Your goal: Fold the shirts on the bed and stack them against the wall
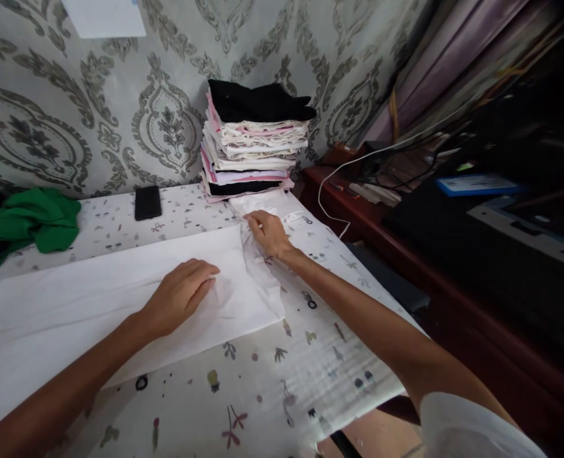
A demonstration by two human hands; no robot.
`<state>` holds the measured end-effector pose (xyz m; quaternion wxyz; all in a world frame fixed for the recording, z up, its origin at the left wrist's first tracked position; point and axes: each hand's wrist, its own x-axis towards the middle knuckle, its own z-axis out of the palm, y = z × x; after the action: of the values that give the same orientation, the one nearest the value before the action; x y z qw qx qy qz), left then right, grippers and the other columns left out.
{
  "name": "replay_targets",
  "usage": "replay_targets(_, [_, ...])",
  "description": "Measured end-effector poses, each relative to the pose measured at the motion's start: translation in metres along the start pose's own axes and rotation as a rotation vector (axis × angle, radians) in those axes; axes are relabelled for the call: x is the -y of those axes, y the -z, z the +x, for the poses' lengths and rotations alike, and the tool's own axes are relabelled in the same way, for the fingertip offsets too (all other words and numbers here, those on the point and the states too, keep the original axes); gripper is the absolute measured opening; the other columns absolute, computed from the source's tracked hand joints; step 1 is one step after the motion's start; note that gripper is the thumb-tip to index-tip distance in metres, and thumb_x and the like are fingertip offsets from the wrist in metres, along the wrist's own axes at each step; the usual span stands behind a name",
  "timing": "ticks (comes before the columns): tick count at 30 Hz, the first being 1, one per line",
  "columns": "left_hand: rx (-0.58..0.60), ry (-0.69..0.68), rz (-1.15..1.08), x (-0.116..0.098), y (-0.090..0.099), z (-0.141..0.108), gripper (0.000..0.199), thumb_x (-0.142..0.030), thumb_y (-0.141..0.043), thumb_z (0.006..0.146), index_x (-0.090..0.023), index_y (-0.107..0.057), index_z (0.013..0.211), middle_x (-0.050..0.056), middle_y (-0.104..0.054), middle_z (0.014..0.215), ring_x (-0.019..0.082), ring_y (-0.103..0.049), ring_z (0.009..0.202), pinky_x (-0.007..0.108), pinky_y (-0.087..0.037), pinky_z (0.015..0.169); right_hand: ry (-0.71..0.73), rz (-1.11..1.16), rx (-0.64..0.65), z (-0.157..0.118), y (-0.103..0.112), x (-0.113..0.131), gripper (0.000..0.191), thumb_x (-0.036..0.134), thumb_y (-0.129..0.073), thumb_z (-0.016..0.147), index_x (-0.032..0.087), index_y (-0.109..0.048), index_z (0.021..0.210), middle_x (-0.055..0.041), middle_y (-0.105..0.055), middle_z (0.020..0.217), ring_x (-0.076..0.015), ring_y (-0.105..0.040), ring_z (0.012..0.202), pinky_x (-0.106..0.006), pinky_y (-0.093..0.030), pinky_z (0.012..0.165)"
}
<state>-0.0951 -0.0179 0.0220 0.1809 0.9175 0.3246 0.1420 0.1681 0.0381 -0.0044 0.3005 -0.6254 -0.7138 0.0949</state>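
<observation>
A long white cloth (119, 273) lies spread across the table, its right end gathered and wrinkled. My left hand (184, 292) is closed over the cloth's middle right part, fingertips and thumb pinching a small ridge of it. Farther up and to the right, my right hand (268, 234) grips the cloth by its bunched end, with the fingers curled. What lies inside that fist is partly hidden. Just beyond my right hand, a white flap of fabric (267, 202) reaches toward a tall stack of folded clothes (257, 143), which has a black piece on top.
A black phone (148, 202) rests near the wall. At the far left is a crumpled green cloth (48, 219). The table's patterned cover (257, 388) ends at the right, beside a dark red desk (339, 184) with a white cable (381, 150) and a blue-edged item (477, 185).
</observation>
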Motion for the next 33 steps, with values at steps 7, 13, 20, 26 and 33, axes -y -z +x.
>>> replay_targets(7, [0.123, -0.025, 0.234, 0.015, -0.042, 0.003, 0.073, -0.062, -0.031, 0.099, -0.013, -0.032, 0.152, 0.017, -0.028, 0.163, 0.029, -0.021, 0.153, 0.052, -0.014, 0.124, 0.269, -0.059, 0.353, -0.017, -0.023, -0.009, 0.059, 0.046, -0.037, 0.102, 0.015, -0.040, 0.152, -0.0139, -0.033, 0.161, -0.0246, -0.023, 0.152, -0.048, -0.010, 0.124])
replay_targets(13, [0.176, 0.011, 0.150, 0.017, -0.032, 0.004, 0.070, -0.061, -0.031, 0.100, -0.014, -0.034, 0.152, 0.015, -0.029, 0.163, 0.029, -0.020, 0.153, 0.052, -0.016, 0.124, 0.119, 0.212, 0.149, -0.025, -0.009, -0.018, 0.048, 0.038, -0.033, 0.103, 0.017, -0.059, 0.137, -0.0104, -0.055, 0.147, -0.0203, -0.047, 0.138, -0.037, -0.034, 0.114])
replay_targets(20, [-0.018, 0.122, -0.044, 0.029, 0.004, 0.022, 0.038, -0.043, -0.038, 0.100, -0.019, -0.057, 0.123, 0.012, -0.061, 0.131, 0.027, -0.059, 0.119, 0.045, -0.049, 0.101, -0.439, 0.433, 0.115, -0.008, 0.001, -0.018, 0.029, 0.019, -0.047, 0.089, 0.012, -0.073, 0.097, 0.0016, -0.060, 0.058, -0.0103, -0.047, 0.048, -0.022, -0.036, 0.050])
replay_targets(26, [-0.088, 0.150, -0.081, 0.034, 0.004, 0.036, 0.029, -0.037, -0.041, 0.097, -0.021, -0.060, 0.113, 0.009, -0.066, 0.118, 0.026, -0.062, 0.108, 0.044, -0.051, 0.093, -0.466, 0.455, 0.187, 0.013, -0.012, -0.006, 0.024, 0.019, -0.055, 0.083, 0.014, -0.065, 0.062, 0.0043, -0.049, 0.040, -0.0063, -0.035, 0.034, -0.020, -0.025, 0.040])
replay_targets(33, [-0.041, 0.098, -0.065, 0.044, -0.011, 0.055, 0.029, -0.033, -0.039, 0.098, -0.020, -0.059, 0.114, 0.010, -0.065, 0.118, 0.026, -0.060, 0.112, 0.045, -0.048, 0.098, -0.510, 0.481, 0.203, 0.036, -0.022, 0.004, 0.021, 0.012, -0.063, 0.072, 0.015, -0.061, 0.052, 0.0055, -0.046, 0.036, -0.0052, -0.036, 0.034, -0.019, -0.027, 0.039])
